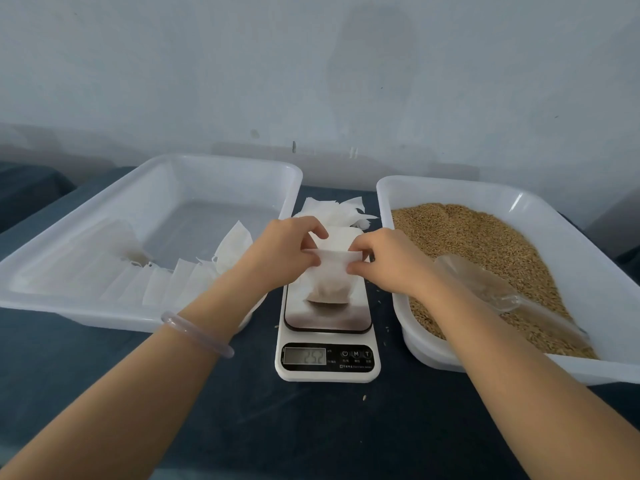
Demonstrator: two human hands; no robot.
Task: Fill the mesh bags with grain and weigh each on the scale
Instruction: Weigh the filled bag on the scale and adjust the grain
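— What do we have nearest to us?

— Our two forearms reach in over the dark cloth [173, 393], with a pale bangle [197, 336] on the left wrist. Between them stands the scale [327, 372]. Its display [304, 356] is lit, but we cannot read the digits surely.

— And the mesh bag?

— The mesh bag [329, 289] sits on the scale's shiny plate [360, 317], its lower part bulging with grain. We hold its top edge from both sides. Our left hand [284, 251] pinches the left corner between thumb and curled fingers, and our right hand [388, 261] pinches the right corner the same way.

— What flanks the scale?

— On our left is a white tray [221, 161], with flat white bags [162, 285] lined along its near wall. On our right a second tray [450, 188] holds a heap of brown grain [485, 237], and a clear scoop [485, 282] lies on it just beside our right wrist.

— Farther back?

— A loose pile of empty bags [332, 211] lies behind the scale, between the two trays. Beyond it we see a pale wall [311, 81].
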